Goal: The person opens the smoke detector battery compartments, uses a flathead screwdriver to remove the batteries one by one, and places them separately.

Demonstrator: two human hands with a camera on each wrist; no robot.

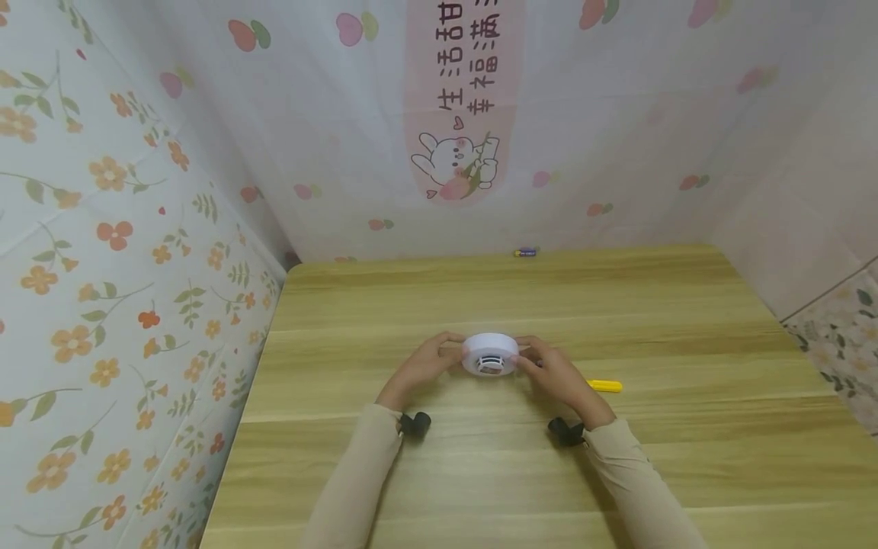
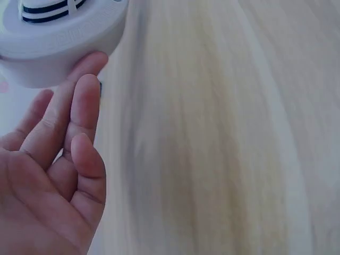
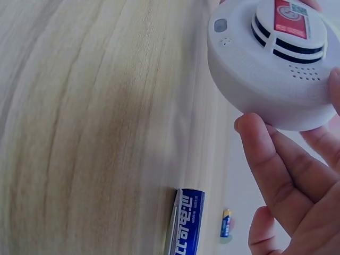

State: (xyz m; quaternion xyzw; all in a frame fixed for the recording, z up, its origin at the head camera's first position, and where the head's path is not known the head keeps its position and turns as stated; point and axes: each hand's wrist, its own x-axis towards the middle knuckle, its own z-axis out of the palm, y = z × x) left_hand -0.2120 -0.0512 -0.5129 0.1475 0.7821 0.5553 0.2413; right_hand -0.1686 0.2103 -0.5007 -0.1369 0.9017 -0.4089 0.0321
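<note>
A round white smoke detector (image 1: 490, 354) is held between both hands over the wooden table, its vented dome turned toward the head camera. In the right wrist view, the smoke detector (image 3: 265, 79) shows a red label on the dome and small holes in its face. My left hand (image 1: 427, 364) grips its left side, fingertips on the rim; in the left wrist view, the other fingers of the left hand (image 2: 58, 149) are loosely bent below. The right side is gripped by my right hand (image 1: 557, 374), with its thumb on the face and fingers along the outer wall.
A blue battery (image 3: 190, 220) lies on the table near the right hand. Just right of that hand is a yellow handle (image 1: 605, 386), partly hidden by the wrist. Another small battery (image 1: 525, 252) lies at the table's back edge, before a patterned curtain (image 1: 329, 137).
</note>
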